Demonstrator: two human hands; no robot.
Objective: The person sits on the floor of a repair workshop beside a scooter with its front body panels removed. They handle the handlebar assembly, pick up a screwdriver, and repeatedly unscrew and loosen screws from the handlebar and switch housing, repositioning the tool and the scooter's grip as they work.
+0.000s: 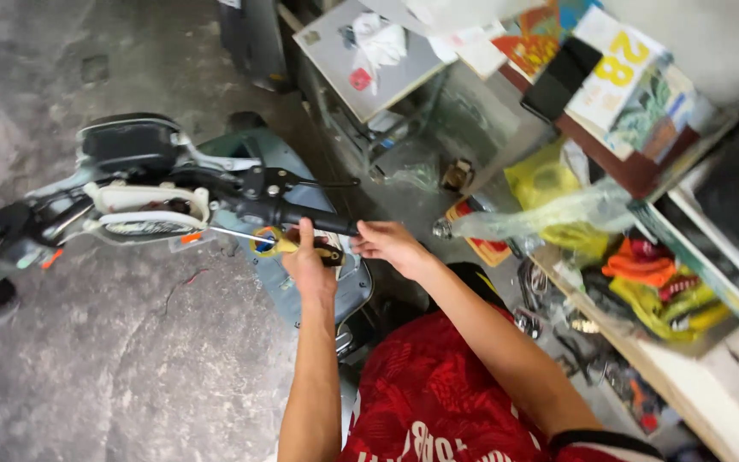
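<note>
A scooter's handlebar assembly (156,184) lies across the middle left, its cover off and white inner parts showing. A black hand grip (318,221) sticks out to the right with a brake lever (322,182) above it. My left hand (308,261) is closed around a screwdriver with a yellow handle (284,245); its thin shaft points left toward the opened housing. My right hand (391,244) is at the end of the black grip, fingers touching it. My red shirt (446,393) fills the bottom.
The scooter's grey-blue body (280,162) is under the handlebar, on a rough concrete floor (130,359). At right, a cluttered workbench holds yellow plastic bags (549,184), papers, boxes and small parts. A grey board (369,60) leans at the top.
</note>
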